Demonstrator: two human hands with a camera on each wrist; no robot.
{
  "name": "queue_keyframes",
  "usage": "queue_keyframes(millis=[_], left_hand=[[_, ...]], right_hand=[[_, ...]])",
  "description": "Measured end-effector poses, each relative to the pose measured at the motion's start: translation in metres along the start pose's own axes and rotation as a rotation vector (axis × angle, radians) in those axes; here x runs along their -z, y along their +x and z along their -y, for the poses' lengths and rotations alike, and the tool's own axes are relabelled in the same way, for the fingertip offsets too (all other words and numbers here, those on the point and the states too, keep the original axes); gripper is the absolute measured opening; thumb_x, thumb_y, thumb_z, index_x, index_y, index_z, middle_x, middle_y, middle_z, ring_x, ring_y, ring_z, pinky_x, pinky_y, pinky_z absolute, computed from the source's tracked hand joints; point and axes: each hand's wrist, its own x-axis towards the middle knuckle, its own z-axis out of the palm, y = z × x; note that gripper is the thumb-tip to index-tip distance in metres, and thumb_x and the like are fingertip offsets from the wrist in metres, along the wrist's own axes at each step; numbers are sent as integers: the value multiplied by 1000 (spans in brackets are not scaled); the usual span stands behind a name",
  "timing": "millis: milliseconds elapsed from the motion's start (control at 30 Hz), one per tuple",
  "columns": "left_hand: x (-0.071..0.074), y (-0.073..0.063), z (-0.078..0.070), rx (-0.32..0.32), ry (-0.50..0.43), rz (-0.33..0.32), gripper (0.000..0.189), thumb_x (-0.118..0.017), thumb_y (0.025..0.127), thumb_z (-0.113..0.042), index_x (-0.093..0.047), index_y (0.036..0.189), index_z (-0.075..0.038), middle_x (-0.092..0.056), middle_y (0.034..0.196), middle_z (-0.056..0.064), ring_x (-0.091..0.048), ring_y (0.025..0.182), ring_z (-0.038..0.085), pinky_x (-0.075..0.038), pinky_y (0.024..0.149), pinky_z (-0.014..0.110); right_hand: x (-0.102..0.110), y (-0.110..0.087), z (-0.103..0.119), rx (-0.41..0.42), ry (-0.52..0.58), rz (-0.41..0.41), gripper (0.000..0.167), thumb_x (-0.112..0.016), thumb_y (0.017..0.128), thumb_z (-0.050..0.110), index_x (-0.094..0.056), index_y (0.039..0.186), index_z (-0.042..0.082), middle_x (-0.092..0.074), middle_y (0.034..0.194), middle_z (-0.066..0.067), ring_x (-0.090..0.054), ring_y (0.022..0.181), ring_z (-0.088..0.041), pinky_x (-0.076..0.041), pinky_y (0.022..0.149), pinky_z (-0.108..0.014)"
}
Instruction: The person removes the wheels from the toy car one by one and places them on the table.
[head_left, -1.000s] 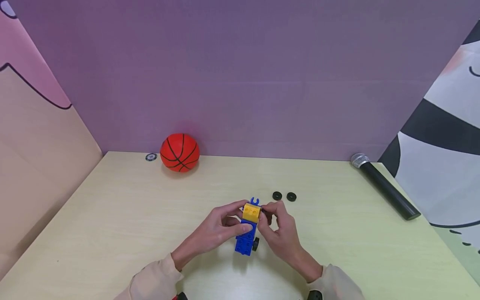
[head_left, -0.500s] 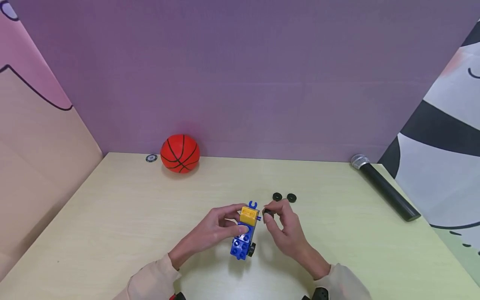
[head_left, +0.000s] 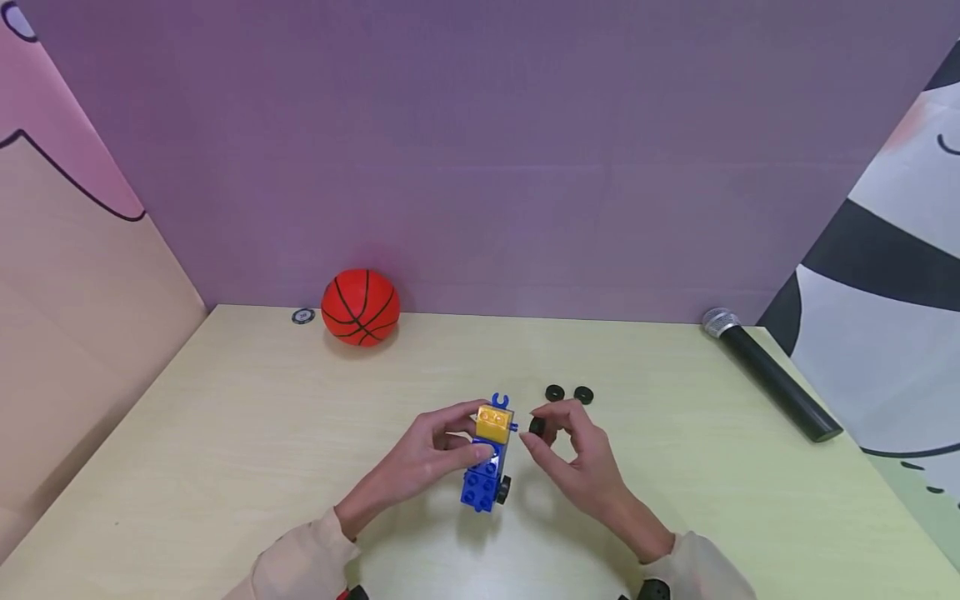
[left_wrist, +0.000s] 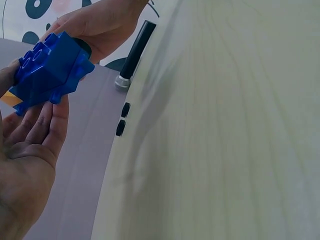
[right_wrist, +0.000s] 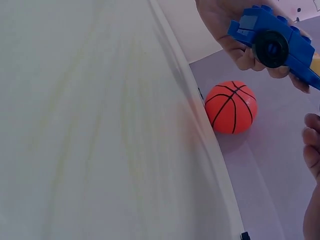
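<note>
- The block vehicle (head_left: 487,471) is in the air above the desk (head_left: 300,433), in the left hand (head_left: 427,457); the left grip pinches it, with the thumb on the top of the blue part and the fingers about the far side.
- The right hand (head_left: 588,471) pinches a black wheel (head_left: 537,427) with its fingertips; this grip is just beside the small blue peg (head_left: 513,427) at the yellow block (head_left: 492,423), and wheel and peg are apart.
- In my judgement, the step in hand concerns this wheel and this peg. For doing it well, the wheel should be flat to the side of the vehicle, its hole in line with the peg, and the push should be straight, without tilt.
- The left thumb should better press firmly there, so that the blocks do not separate under the side force.
- The mounted wheel (head_left: 503,489) on the same side may serve as a model for the seating.
- About writing: I can read no brand or label. The round chip (head_left: 303,316) has a mark in its middle, too small to read.
</note>
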Motion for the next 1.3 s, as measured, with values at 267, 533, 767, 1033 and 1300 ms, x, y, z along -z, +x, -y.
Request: queue_keyframes(millis=[267,533,767,1033,1300], left_hand=[[2,-2,1,18,19,-28,63,-67,102,-23,-43,154,2,-67,122,15,-69,102,27,-57,92,33],[3,-3,0,15,16,-37,63,-68,101,-23,-44,154,2,-66,121,15,-69,103,28,-58,92,34],[4,-3,1,15,2,-42,62,-68,101,-23,-44,154,1,-65,122,15,-68,104,28,-57,93,35],[5,-4,-1,6,8,-43,63,-68,101,-23,-43,154,2,-64,122,15,-67,105,29,-57,92,33],[6,-4,0,-5,2,-42,62,-68,101,-22,-44,154,1,-64,122,15,-67,104,28,-57,92,33]], right_hand=[[10,0,1,38,-136,55,42,-60,104,42,-61,118,3,-67,88,2,-63,76,-13,-51,75,-20],[18,-2,2,48,-241,68,48,-60,102,46,-59,115,0,-70,87,3,-66,75,-13,-52,76,-18],[25,-5,-1,58,-306,70,45,-59,103,48,-62,110,3,-69,88,3,-66,75,-13,-53,73,-21],[41,-10,-12,110,-426,32,51,-57,103,52,-65,107,2,-61,83,3,-60,71,-13,-51,64,-22],[59,-15,-27,85,-412,1,49,-61,102,50,-66,106,1,-59,83,1,-58,71,-14,-49,66,-20]])
